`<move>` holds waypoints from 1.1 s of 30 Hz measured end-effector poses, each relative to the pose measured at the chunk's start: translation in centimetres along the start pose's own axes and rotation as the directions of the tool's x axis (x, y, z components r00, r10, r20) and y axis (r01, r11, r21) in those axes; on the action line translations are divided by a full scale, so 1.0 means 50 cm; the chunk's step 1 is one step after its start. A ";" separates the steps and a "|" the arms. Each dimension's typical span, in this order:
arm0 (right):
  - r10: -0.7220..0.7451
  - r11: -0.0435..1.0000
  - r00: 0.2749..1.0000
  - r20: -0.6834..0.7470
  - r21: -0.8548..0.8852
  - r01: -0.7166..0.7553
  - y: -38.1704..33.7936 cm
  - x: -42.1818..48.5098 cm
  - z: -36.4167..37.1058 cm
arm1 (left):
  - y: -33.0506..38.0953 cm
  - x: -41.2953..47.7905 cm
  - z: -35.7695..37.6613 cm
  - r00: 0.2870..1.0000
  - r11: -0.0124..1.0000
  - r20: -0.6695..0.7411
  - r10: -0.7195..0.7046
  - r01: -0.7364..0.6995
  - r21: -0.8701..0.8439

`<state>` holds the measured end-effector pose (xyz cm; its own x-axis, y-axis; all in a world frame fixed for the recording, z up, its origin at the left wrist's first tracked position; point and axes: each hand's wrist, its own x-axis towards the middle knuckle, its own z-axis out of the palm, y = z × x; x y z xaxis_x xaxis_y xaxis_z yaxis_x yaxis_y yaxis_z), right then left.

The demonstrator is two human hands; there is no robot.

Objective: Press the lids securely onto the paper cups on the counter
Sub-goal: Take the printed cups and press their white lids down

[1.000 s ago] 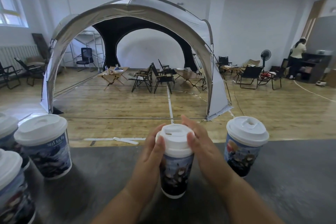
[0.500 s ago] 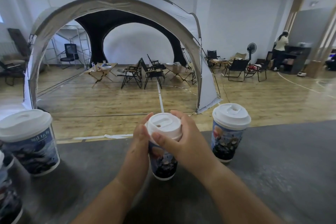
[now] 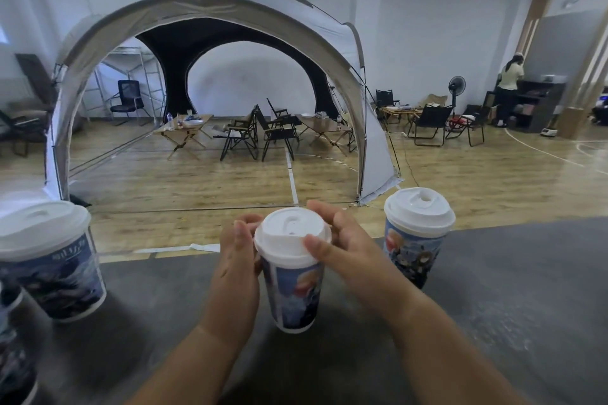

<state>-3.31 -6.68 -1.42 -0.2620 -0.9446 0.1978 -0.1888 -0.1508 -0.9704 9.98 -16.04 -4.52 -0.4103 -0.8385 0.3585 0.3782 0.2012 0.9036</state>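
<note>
Left hand (image 3: 237, 260) and right hand (image 3: 348, 250) curl round the lid (image 3: 291, 237) of the cup (image 3: 292, 293) between them, right thumb on the rim. A second cup (image 3: 414, 253), lidded, stands on the counter (image 3: 493, 306) just right of the right hand.

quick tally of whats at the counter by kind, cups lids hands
paper cups: 4 (middle cup, right cup, left cup, cropped cup at bottom left)
white lids clearly seen: 3 (middle lid, right lid, left lid)
hands: 2 (left hand holds middle cup, right hand grips middle lid)
total: 9
</note>
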 end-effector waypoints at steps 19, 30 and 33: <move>-0.093 0.973 0.996 0.006 -0.212 0.092 0.010 -0.002 0.026 | 0.018 -0.005 -0.001 0.985 0.997 0.163 -0.046 0.055 -0.048; -0.054 0.993 0.998 0.027 -0.099 0.057 0.013 0.000 0.026 | 0.025 -0.014 0.003 0.985 0.999 0.172 0.032 -0.032 -0.001; -0.110 0.990 0.993 -0.043 -0.090 0.106 0.008 -0.004 0.036 | 0.011 -0.011 -0.009 0.975 1.000 0.220 -0.011 0.008 0.015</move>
<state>-1.63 -7.05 -2.09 -0.2803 -0.9087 0.3095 -0.2996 -0.2235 -0.9275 10.76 -15.69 -4.33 -0.5870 -0.7085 0.3917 0.3628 0.2023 0.9097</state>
